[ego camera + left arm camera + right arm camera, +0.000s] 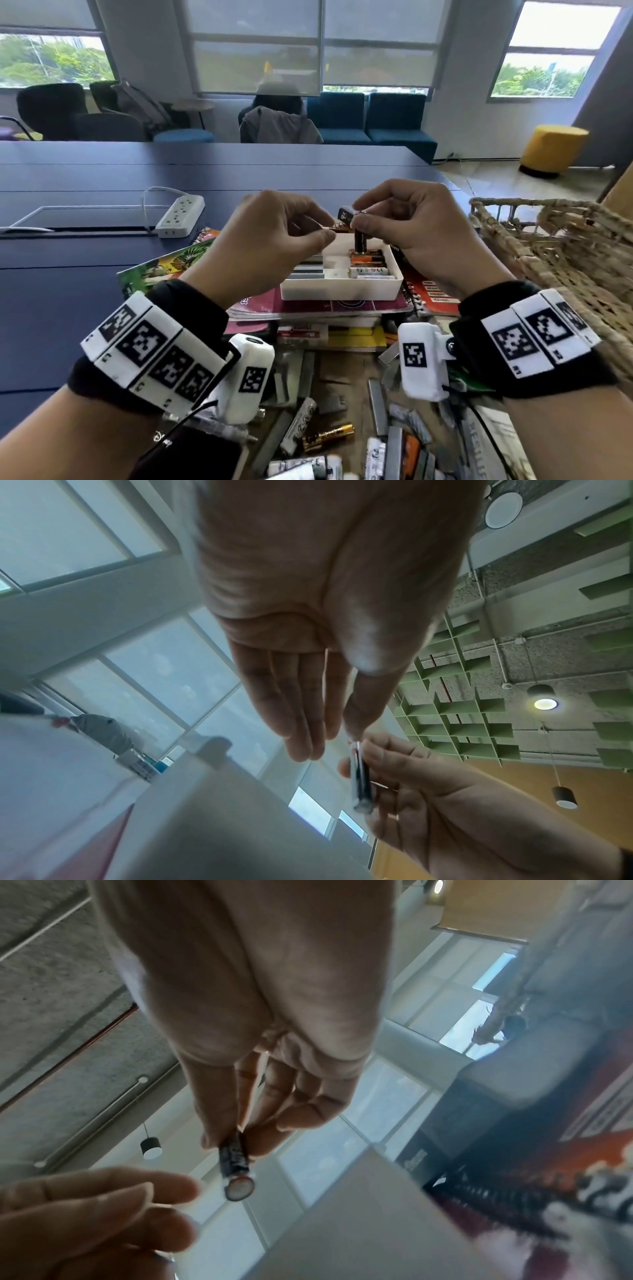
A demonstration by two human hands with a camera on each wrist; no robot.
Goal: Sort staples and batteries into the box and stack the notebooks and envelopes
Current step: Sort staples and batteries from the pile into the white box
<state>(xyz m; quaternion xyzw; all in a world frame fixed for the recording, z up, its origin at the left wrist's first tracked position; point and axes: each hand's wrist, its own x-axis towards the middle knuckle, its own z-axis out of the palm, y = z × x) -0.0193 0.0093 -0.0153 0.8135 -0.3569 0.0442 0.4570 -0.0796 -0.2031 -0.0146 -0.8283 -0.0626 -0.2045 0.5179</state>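
Loose batteries (328, 437) and grey staple strips (377, 407) lie scattered nearest the camera on a brown patch of surface, between the two banded wrists. Beyond them sits a heap of notebooks (318, 306), some spiral-bound, with a white box (342, 287) resting on top; its right compartment holds several batteries lying flat, its left one grey staple strips. Above the box, the right hand (407, 226) has its grip clamped on a dark battery (360, 240), thumb and fingertips pinching its upper end so that it hangs upright over the right compartment; the right wrist view shows the same battery (236, 1164) dangling from the fingers. The left hand (274, 233) hovers just beside it over the box, its thumb and forefinger brought together near the battery; whether they pinch anything is too small to tell. A woven basket (555, 246) stands at the right edge, close to the right wrist. The dark blue tabletop (85, 274) stretches away to the left and carries a white power strip (180, 216) with its cable beside a recessed panel. Farther back are dark armchairs, teal sofas (370, 120), a yellow pouf (553, 150) on a pale floor, and large windows with half-drawn blinds showing green trees. The wrist views catch a rough grey ceiling, green grid panels (462, 723) and hanging cylinder lamps.
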